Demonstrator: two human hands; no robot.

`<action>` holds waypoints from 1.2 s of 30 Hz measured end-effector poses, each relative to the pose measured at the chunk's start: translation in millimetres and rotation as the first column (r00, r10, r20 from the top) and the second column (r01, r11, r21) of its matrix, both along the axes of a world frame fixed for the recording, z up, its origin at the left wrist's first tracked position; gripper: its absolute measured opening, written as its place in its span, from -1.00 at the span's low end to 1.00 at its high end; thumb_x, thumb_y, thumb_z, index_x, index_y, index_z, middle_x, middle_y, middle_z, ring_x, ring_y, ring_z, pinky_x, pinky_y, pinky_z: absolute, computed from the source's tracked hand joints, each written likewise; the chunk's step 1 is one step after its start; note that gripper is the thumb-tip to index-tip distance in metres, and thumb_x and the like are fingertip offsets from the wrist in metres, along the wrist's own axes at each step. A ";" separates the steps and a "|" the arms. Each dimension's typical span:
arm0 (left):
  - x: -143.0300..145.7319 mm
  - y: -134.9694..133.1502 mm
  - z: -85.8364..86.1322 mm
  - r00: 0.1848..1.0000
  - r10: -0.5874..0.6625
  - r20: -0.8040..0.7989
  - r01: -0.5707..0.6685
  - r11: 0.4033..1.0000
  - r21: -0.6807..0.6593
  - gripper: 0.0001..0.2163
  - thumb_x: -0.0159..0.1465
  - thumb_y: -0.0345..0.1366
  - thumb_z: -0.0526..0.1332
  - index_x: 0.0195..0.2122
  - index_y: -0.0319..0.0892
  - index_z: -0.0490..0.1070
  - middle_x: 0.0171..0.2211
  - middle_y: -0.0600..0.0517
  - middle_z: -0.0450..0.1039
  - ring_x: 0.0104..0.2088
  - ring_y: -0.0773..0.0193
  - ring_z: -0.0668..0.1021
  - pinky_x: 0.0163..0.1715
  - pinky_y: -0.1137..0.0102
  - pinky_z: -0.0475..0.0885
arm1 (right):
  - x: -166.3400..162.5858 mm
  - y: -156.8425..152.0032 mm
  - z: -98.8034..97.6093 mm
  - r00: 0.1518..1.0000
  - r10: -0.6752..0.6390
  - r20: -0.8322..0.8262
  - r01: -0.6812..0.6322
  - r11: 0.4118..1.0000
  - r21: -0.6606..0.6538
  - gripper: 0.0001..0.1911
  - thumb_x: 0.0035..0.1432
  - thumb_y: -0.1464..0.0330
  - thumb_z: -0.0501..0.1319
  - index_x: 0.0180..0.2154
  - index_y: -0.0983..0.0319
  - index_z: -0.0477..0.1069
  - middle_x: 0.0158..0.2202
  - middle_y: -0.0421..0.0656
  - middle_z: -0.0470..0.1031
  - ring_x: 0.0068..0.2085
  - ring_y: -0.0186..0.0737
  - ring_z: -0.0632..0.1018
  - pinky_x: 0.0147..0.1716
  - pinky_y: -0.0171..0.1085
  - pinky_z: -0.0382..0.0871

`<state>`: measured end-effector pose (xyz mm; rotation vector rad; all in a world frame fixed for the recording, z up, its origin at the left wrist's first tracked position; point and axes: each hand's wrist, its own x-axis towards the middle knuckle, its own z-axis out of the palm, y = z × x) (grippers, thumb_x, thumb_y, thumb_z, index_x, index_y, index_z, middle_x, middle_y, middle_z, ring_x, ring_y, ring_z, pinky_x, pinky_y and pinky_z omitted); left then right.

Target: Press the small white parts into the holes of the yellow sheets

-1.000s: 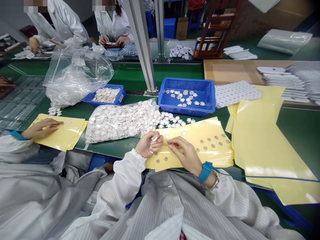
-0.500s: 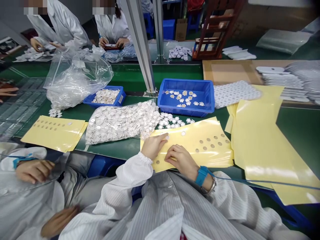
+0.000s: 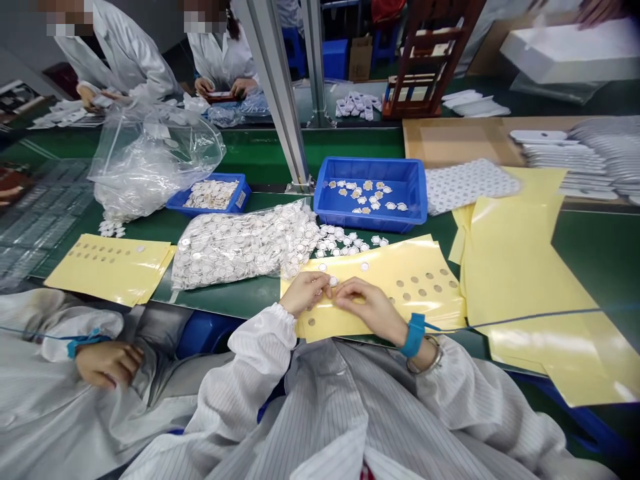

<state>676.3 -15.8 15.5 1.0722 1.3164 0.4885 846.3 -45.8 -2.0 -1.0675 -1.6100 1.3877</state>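
Over a yellow sheet (image 3: 370, 323) in front of me, my left hand (image 3: 304, 292) pinches a small white round piece (image 3: 333, 282) at its fingertips. My right hand (image 3: 373, 308) is closed beside it, thumb and forefinger together close to that piece; whatever they grip is too small to make out. Grey round spots (image 3: 421, 293) run in rows on the sheet's right part. Another white piece (image 3: 365, 267) lies near the sheet's upper edge. Just beyond, loose white pieces (image 3: 343, 241) are spread beside a clear bag (image 3: 240, 247) full of them.
A blue tray (image 3: 370, 219) with scattered pieces stands behind the sheet; a smaller blue bin (image 3: 213, 195) is further left. More yellow sheets (image 3: 525, 287) lie at right. A co-worker's hand (image 3: 109, 363) is at left. Across the bench, someone's hand (image 3: 597, 12) rests on a white box (image 3: 575, 50).
My hands have come together around the white piece, the left drawing slightly nearer me and the right moving slightly right and up. A white box and a person's hand have appeared at upper right.
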 end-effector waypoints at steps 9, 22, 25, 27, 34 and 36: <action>-2.8 2.5 2.1 0.996 -0.031 0.083 0.039 0.995 -0.097 -0.66 0.19 -0.16 0.12 -0.67 -0.22 0.24 -0.76 0.19 0.01 -0.77 0.54 0.03 -0.75 0.50 -0.15 | -3.0 22.4 -5.3 0.983 -0.176 0.057 0.178 0.984 -0.026 -0.86 0.06 0.28 0.24 -0.43 0.23 0.43 -0.15 -0.08 0.42 -0.06 -0.14 0.44 -0.15 -0.20 0.34; -0.4 2.5 3.6 0.996 -0.044 0.083 0.051 0.995 -0.082 -0.68 0.20 -0.20 0.10 -0.66 -0.23 0.25 -0.77 0.18 0.04 -0.78 0.54 0.04 -0.76 0.49 -0.16 | -6.0 22.0 -12.7 0.980 -0.183 0.079 0.182 0.983 0.015 -0.88 0.08 0.29 0.23 -0.42 0.22 0.42 -0.18 -0.09 0.44 -0.15 -0.19 0.48 -0.20 -0.21 0.38; -0.3 2.2 3.9 0.996 -0.043 0.077 0.049 0.996 -0.080 -0.68 0.20 -0.20 0.10 -0.67 -0.23 0.25 -0.76 0.18 0.06 -0.79 0.54 0.05 -0.75 0.48 -0.17 | -6.7 21.9 -13.8 0.978 -0.193 0.080 0.192 0.981 0.019 -0.87 0.08 0.29 0.23 -0.41 0.22 0.41 -0.18 -0.09 0.44 -0.17 -0.19 0.48 -0.21 -0.20 0.38; -0.2 2.1 4.4 0.996 -0.043 0.075 0.049 0.996 -0.076 -0.68 0.19 -0.20 0.11 -0.67 -0.23 0.25 -0.75 0.17 0.08 -0.78 0.55 0.05 -0.75 0.48 -0.16 | -7.1 21.8 -14.7 0.976 -0.201 0.081 0.200 0.980 0.027 -0.87 0.08 0.29 0.23 -0.41 0.22 0.41 -0.19 -0.09 0.44 -0.18 -0.18 0.49 -0.22 -0.20 0.38; 0.2 1.5 5.6 0.995 -0.042 0.089 0.048 0.996 -0.070 -0.71 0.18 -0.20 0.11 -0.63 -0.23 0.27 -0.71 0.15 0.16 -0.78 0.55 0.06 -0.75 0.47 -0.16 | -8.1 21.6 -18.3 0.972 -0.218 0.081 0.215 0.975 0.049 -0.89 0.08 0.30 0.23 -0.40 0.21 0.40 -0.21 -0.11 0.45 -0.21 -0.21 0.49 -0.24 -0.22 0.39; -0.1 1.3 4.6 0.995 -0.047 0.086 0.054 0.996 -0.072 -0.70 0.18 -0.18 0.11 -0.63 -0.23 0.26 -0.71 0.16 0.16 -0.78 0.55 0.06 -0.75 0.47 -0.17 | -8.5 21.6 -18.6 0.971 -0.223 0.088 0.218 0.974 0.061 -0.89 0.07 0.30 0.24 -0.41 0.21 0.40 -0.22 -0.11 0.45 -0.22 -0.21 0.49 -0.25 -0.23 0.39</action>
